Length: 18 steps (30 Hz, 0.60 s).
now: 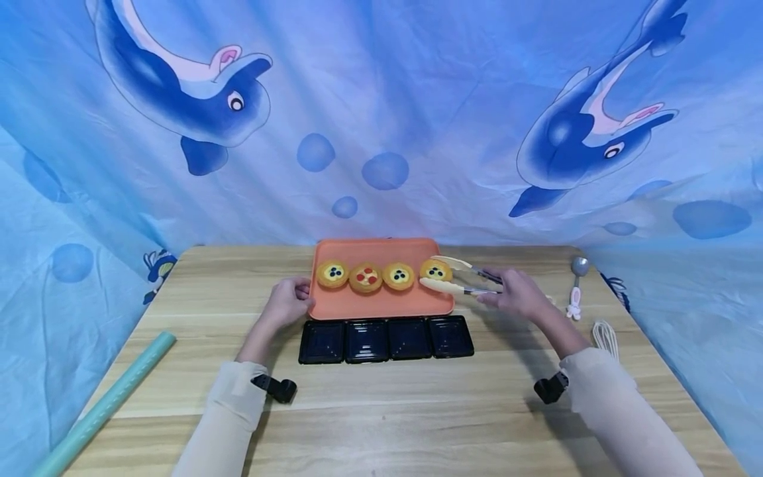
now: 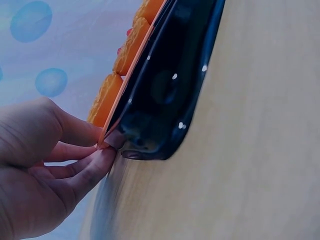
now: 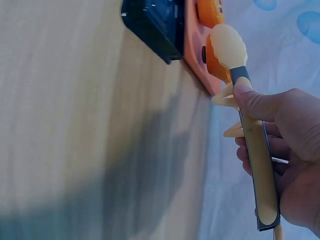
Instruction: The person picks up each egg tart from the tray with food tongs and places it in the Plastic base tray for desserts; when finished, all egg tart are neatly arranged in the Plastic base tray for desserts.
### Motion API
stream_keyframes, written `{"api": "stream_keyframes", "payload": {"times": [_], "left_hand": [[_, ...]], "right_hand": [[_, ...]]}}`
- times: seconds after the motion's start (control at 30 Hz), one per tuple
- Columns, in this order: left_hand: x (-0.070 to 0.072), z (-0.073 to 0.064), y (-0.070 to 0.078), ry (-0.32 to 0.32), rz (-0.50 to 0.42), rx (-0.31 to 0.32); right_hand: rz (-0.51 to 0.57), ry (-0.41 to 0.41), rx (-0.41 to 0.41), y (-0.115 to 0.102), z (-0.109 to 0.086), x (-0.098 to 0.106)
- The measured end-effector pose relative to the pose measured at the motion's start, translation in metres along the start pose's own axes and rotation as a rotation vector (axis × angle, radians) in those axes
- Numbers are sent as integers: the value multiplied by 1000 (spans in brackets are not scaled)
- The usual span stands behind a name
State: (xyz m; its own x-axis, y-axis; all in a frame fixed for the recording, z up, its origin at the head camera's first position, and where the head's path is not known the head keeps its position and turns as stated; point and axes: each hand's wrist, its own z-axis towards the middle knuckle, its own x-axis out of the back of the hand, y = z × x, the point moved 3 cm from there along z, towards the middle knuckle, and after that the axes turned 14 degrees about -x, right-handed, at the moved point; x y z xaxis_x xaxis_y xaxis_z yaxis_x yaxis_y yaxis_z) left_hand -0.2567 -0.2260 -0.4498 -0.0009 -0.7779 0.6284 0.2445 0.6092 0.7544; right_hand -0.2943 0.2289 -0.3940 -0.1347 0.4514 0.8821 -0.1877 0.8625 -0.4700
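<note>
An orange tray (image 1: 381, 306) carries a row of several egg tarts, some topped with dark berries and one tart (image 1: 365, 278) with red pieces. My left hand (image 1: 287, 303) pinches the tray's left edge between thumb and fingers, as the left wrist view also shows. In my right hand (image 1: 517, 293) I grip a pair of tongs (image 3: 257, 165) with cream-coloured tips. Those tips stand on either side of the rightmost tart (image 1: 436, 270), which is on the tray; whether they press on it I cannot tell. In front of the tray lies a black container (image 1: 366, 341) with several square compartments.
A spoon (image 1: 575, 291) with a pink-and-white handle and a white whisk (image 1: 605, 338) lie at the table's right side. A teal roll (image 1: 113, 397) lies along the left. Behind the wooden table (image 1: 381, 424) hangs a blue dolphin-print curtain (image 1: 453, 132).
</note>
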Motion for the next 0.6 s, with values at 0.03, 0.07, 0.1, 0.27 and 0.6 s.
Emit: {"api": "stream_keyframes", "payload": {"times": [0.03,0.07,0.1,0.27,0.6], "left_hand": [[-1,0,0,-2,-3,2],[-1,0,0,-4,-3,5],[-2,-1,0,-3,-3,8],[-4,0,0,-4,2,3],[-2,-1,-2,-3,-9,-2]], "right_hand": [[-2,4,11,0,0,3],[5,8,18,-1,0,5],[6,9,22,-1,0,8],[-8,34,40,-7,-3,23],[-73,89,44,-9,-28,38]]}}
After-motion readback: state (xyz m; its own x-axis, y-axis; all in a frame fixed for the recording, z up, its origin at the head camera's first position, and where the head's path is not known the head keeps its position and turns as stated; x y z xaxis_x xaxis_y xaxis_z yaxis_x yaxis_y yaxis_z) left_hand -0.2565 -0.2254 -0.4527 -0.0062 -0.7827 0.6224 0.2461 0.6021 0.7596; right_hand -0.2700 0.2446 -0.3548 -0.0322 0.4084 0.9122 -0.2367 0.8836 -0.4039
